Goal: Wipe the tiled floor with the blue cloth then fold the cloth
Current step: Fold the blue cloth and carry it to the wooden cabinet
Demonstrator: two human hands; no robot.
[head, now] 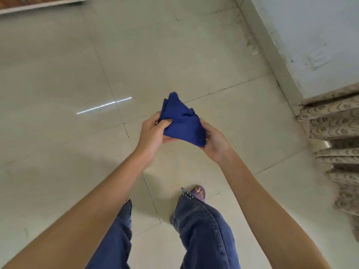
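A: Entry 1, where is the cloth?
B: Blue cloth (pixel 182 123) folded into a thick bundle, held in the air above the tiled floor (pixel 58 74), between both sets of fingers; one loose corner sticks out beyond the fingertips
A: Left hand?
B: Left hand (pixel 153 133) clamped on the cloth's left edge, thumb pressed on top, fingers curled underneath
A: Right hand?
B: Right hand (pixel 213 142) grips the right edge, thumb along the side; fingers hidden under the fabric, spread not readable
A: Surroundings?
B: Jeans (pixel 204 230) and sandal (pixel 199 193) below the wrists; curtain (pixel 334 123) well off to the right of the right-hand fingers
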